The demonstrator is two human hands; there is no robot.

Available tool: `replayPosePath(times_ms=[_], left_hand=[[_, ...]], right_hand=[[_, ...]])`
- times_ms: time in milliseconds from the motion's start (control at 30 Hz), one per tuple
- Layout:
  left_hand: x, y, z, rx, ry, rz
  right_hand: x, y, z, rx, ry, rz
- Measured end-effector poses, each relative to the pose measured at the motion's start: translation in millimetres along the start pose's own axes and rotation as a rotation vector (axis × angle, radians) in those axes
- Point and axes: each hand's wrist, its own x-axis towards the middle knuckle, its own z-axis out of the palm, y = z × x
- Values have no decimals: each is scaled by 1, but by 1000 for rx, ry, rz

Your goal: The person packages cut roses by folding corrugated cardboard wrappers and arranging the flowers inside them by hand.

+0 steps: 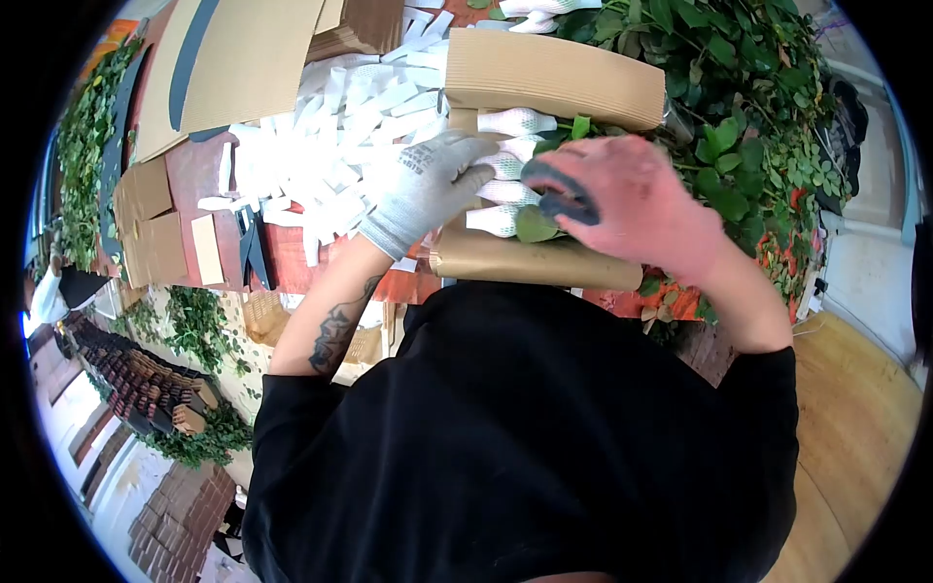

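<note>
My left hand (432, 180), in a pale grey glove, reaches over the left ends of several net-wrapped flower heads (517, 121), its fingers bent and close to them. My right hand (622, 199), in a pink glove with dark fingertips, hovers over the stem side of the same row, slightly blurred. Whether either hand grips anything is hidden. The wrapped heads lie side by side between an upper corrugated cardboard flap (554, 78) and a lower brown cardboard roll (544, 264). A green leaf (535, 223) shows below my right fingers.
White net sleeves (330, 126) are heaped at the left on the red table (199, 175). Dark scissors (255, 251) lie near its front edge. Cardboard sheets (248, 58) are at the upper left, leafy stems (739, 117) at the right. Part of another person (58, 291) shows far left.
</note>
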Motion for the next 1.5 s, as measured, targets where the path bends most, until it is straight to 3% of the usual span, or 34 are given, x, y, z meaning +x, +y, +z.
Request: replayPosePath(times_ms=[67,100,200,267,300,367,433,567,667,733,767,833,1000,1067,1133,1267,1333,1400,1433,1500], left_hand=[[1,-1,-2,6,33,32],[1,6,-8,49,9,-17],[-5,20,-28,165,12,-72],[-10,25,-35,144,-98,67],[-9,30,-38,91,-216,52],[-10,13,-25,92,-242,71],[-10,-1,-15,192,-278,71],[-5,-4,-5,205,-122,82],[-3,-2,-15,110,-107,83],[-9,16,-26,116,-79,37],[-12,23,-32,159,-216,-29],[-17,20,-31,231,-417,-89],[-19,-4,-18,174,-432,93],[-17,-13,-15,165,-445,142],[-17,-20,-15,44,-445,241],[-21,-24,-31,91,-516,267],[-34,-42,-46,132,-435,197],[-40,-43,-74,310,-465,-94],[-44,-37,-80,463,-330,-46],[-38,2,-74,334,-245,23]], right_hand=[[1,1,29,-81,-253,-47],[-10,7,51,-14,-74,-166],[-17,5,60,-117,-15,-171],[-20,2,66,-128,-6,-149],[-21,0,64,-147,-13,-166],[-16,1,58,-166,-22,-196],[-8,3,51,75,-275,-52],[1,2,53,122,-469,131],[-10,4,66,12,-299,77],[-17,11,79,-151,-54,-96],[-4,1,59,-131,-371,9],[-9,5,72,-129,-312,9],[-14,13,81,-75,-211,-70],[-19,17,84,-82,-34,-191],[-20,16,84,-77,-71,-161],[-19,18,83,58,-124,-126],[-22,19,88,67,-39,-126],[-22,17,87,28,-193,-34],[-23,17,88,30,-189,-37],[-23,20,90,28,-62,-114]])
